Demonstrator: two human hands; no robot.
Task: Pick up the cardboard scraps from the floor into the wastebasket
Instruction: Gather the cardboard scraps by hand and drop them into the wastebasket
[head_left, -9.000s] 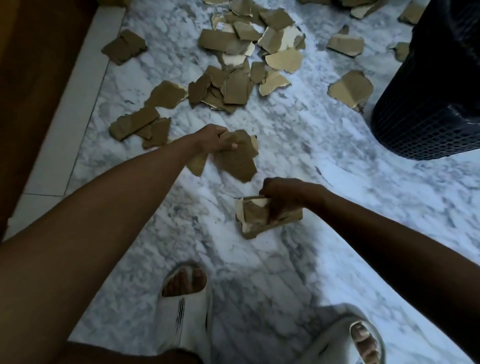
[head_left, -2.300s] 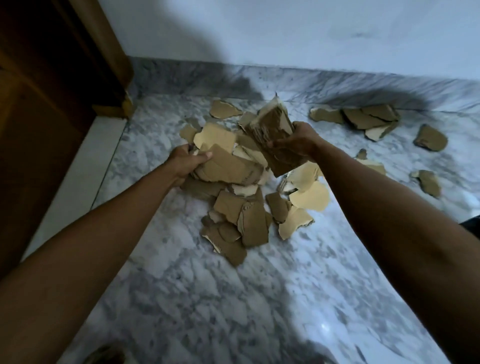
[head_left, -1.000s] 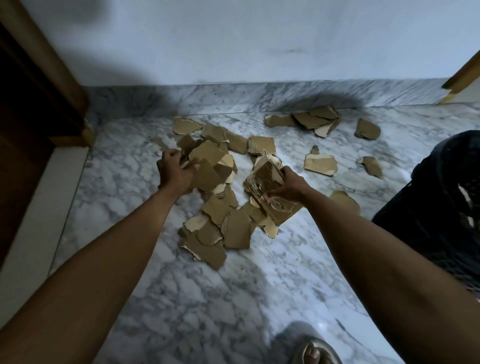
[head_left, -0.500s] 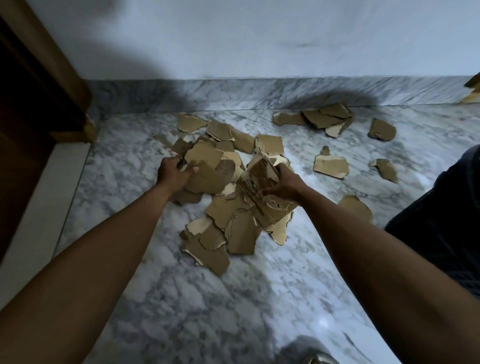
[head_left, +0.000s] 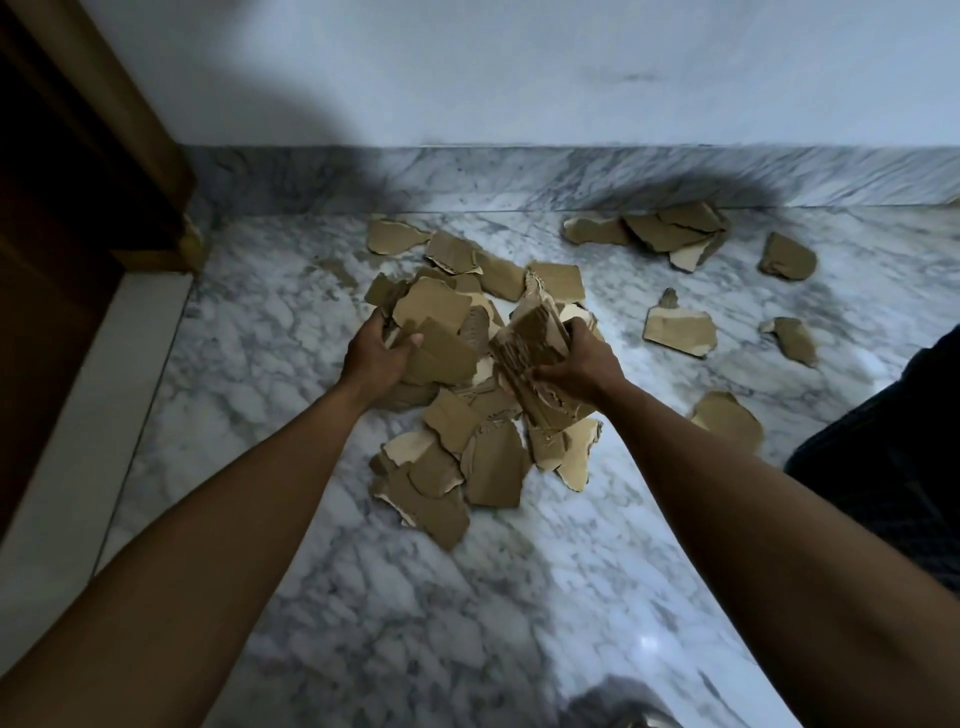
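A heap of torn brown cardboard scraps (head_left: 467, 452) lies on the marble floor in front of me. My left hand (head_left: 376, 358) grips a large scrap (head_left: 441, 348) at the heap's left side. My right hand (head_left: 582, 366) clutches an upright stack of scraps (head_left: 530, 348) over the heap's middle. More scraps lie loose to the right (head_left: 678, 332) and by the far skirting (head_left: 660, 234). The dark mesh wastebasket (head_left: 893, 467) shows only partly at the right edge.
A dark wooden door frame (head_left: 88, 171) and a pale threshold strip (head_left: 78, 431) run along the left. A white wall with a marble skirting (head_left: 519, 176) closes the far side. Bare marble floor (head_left: 415, 623) stretches toward me.
My hands have drawn closer together over the heap, the left one bringing its scrap toward the stack in the right. The view shifted left, so less of the wastebasket shows.
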